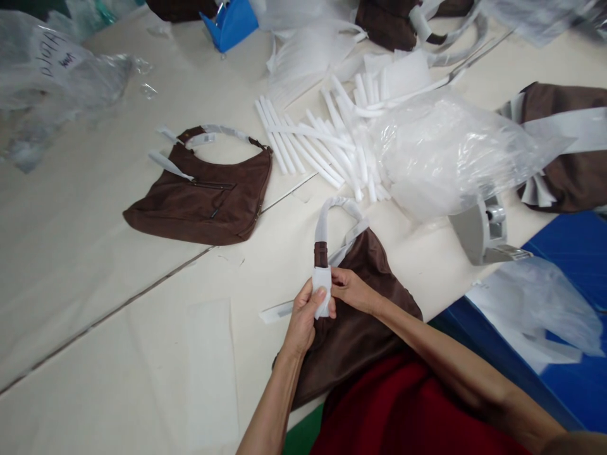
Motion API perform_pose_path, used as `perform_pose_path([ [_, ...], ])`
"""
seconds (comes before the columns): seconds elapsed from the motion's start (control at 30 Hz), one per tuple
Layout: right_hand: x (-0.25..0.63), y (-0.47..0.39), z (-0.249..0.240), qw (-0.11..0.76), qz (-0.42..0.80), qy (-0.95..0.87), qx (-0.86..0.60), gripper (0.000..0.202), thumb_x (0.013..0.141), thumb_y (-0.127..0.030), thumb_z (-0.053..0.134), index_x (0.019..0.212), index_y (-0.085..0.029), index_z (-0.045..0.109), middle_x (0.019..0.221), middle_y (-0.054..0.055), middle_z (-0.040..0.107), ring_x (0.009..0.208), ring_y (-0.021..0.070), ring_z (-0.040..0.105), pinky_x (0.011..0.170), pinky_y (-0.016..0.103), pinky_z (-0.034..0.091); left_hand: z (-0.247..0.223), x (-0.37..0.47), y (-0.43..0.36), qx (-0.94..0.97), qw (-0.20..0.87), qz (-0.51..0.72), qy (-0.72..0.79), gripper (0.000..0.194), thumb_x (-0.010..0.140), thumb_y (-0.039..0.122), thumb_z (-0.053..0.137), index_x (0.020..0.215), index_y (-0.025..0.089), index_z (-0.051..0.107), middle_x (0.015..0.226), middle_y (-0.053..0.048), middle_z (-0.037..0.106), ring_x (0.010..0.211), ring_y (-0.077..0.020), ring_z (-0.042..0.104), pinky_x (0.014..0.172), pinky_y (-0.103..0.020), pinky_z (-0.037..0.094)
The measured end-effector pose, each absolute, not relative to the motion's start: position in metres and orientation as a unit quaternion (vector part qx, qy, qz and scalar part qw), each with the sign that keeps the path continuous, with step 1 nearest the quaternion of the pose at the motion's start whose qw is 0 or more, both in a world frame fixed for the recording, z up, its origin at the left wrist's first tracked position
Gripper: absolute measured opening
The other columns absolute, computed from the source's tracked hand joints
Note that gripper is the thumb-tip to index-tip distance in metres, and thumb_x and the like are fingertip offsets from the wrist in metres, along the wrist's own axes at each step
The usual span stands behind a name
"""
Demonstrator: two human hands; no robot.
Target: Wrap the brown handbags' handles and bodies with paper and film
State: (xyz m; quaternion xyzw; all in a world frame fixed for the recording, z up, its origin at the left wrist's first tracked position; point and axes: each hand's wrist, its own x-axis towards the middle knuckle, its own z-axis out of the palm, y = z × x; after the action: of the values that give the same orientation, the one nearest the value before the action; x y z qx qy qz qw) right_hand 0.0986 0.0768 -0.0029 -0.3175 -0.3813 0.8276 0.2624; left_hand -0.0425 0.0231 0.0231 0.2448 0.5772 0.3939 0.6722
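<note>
A dark brown handbag [360,316] lies at the table's near edge, against my body. Its looped strap [321,254] is wrapped in white material along most of its length, with a short brown stretch bare. My left hand [306,313] grips a white foam wrap [322,287] around the strap's lower end, thumb pressed on top. At the wrap's right edge, the fingers of my right hand [351,289] are pinched together; what they hold is partly hidden. A white strip [277,311] lies on the table left of my left hand.
Another brown handbag [208,196] lies to the left. White foam tubes [327,145] are heaped ahead, beside a clear plastic bag [441,151]. A grey tape dispenser [488,230] stands at the right edge. A brown bag [573,148] lies far right; a blue holder [232,25] stands at the back.
</note>
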Motion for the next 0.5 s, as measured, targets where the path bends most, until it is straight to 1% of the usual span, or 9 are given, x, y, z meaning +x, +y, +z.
perform_pose_path([
  [0.1, 0.092, 0.087, -0.006, 0.231, 0.825, -0.4, -0.326, 0.025, 0.081, -0.039, 0.067, 0.093, -0.018, 0.061, 0.056, -0.007, 0.058, 0.046, 0.0118, 0.057, 0.05, 0.023, 0.04, 0.023, -0.044, 0.025, 0.245, 0.672, 0.399, 0.573, 0.059, 0.085, 0.049, 0.066, 0.134, 0.021, 0.052, 0.06, 0.005, 0.058, 0.05, -0.0105, 0.051, 0.053, -0.023, 0.041],
  [0.17, 0.084, 0.097, -0.008, 0.218, 0.812, -0.425, -0.335, 0.022, 0.077, -0.035, 0.07, 0.086, -0.017, 0.062, 0.054, -0.007, 0.057, 0.049, 0.0116, 0.055, 0.051, 0.023, 0.04, 0.023, -0.043, 0.027, 0.238, 0.666, 0.41, 0.576, 0.074, 0.081, 0.051, 0.069, 0.144, 0.022, 0.042, 0.063, 0.005, 0.059, 0.051, -0.0115, 0.052, 0.052, -0.023, 0.043],
  [0.23, 0.073, 0.107, -0.009, 0.223, 0.789, -0.446, -0.359, 0.023, 0.075, -0.036, 0.072, 0.08, -0.016, 0.062, 0.052, -0.007, 0.056, 0.052, 0.0121, 0.054, 0.054, 0.024, 0.041, 0.024, -0.041, 0.029, 0.228, 0.657, 0.422, 0.582, 0.086, 0.079, 0.052, 0.072, 0.149, 0.022, 0.032, 0.065, 0.005, 0.06, 0.053, -0.0127, 0.055, 0.054, -0.025, 0.045],
  [0.27, 0.067, 0.112, -0.01, 0.227, 0.778, -0.452, -0.372, 0.025, 0.075, -0.039, 0.072, 0.077, -0.016, 0.061, 0.052, -0.006, 0.055, 0.054, 0.0122, 0.054, 0.055, 0.024, 0.041, 0.024, -0.04, 0.03, 0.225, 0.653, 0.426, 0.585, 0.088, 0.079, 0.051, 0.072, 0.15, 0.022, 0.03, 0.067, 0.004, 0.062, 0.054, -0.013, 0.056, 0.055, -0.025, 0.046],
  [0.33, 0.06, 0.121, -0.01, 0.23, 0.764, -0.458, -0.391, 0.031, 0.078, -0.046, 0.069, 0.072, -0.016, 0.059, 0.049, -0.006, 0.053, 0.053, 0.0117, 0.051, 0.054, 0.025, 0.039, 0.026, -0.039, 0.031, 0.229, 0.649, 0.428, 0.586, 0.085, 0.079, 0.05, 0.071, 0.148, 0.02, 0.032, 0.069, 0.002, 0.065, 0.055, -0.013, 0.058, 0.056, -0.025, 0.047],
  [0.37, 0.061, 0.125, -0.009, 0.229, 0.758, -0.46, -0.401, 0.034, 0.078, -0.049, 0.068, 0.07, -0.017, 0.057, 0.048, -0.006, 0.051, 0.05, 0.0109, 0.048, 0.052, 0.024, 0.037, 0.029, -0.04, 0.031, 0.235, 0.65, 0.423, 0.586, 0.079, 0.079, 0.05, 0.071, 0.144, 0.018, 0.038, 0.071, 0.001, 0.066, 0.056, -0.0128, 0.059, 0.056, -0.024, 0.047],
  [0.43, 0.074, 0.131, -0.005, 0.238, 0.728, -0.469, -0.439, 0.039, 0.078, -0.053, 0.066, 0.065, -0.019, 0.053, 0.043, -0.007, 0.046, 0.044, 0.0092, 0.041, 0.048, 0.024, 0.033, 0.035, -0.044, 0.035, 0.251, 0.644, 0.416, 0.591, 0.063, 0.078, 0.05, 0.072, 0.126, 0.014, 0.055, 0.074, -0.003, 0.069, 0.057, -0.0126, 0.06, 0.056, -0.024, 0.047],
  [0.5, 0.102, 0.135, 0.004, 0.261, 0.673, -0.486, -0.493, 0.042, 0.077, -0.056, 0.066, 0.061, -0.022, 0.048, 0.041, -0.008, 0.042, 0.041, 0.0085, 0.036, 0.047, 0.024, 0.031, 0.042, -0.053, 0.042, 0.262, 0.623, 0.427, 0.601, 0.049, 0.076, 0.051, 0.073, 0.105, 0.012, 0.064, 0.077, -0.005, 0.07, 0.057, -0.0122, 0.06, 0.057, -0.023, 0.048],
])
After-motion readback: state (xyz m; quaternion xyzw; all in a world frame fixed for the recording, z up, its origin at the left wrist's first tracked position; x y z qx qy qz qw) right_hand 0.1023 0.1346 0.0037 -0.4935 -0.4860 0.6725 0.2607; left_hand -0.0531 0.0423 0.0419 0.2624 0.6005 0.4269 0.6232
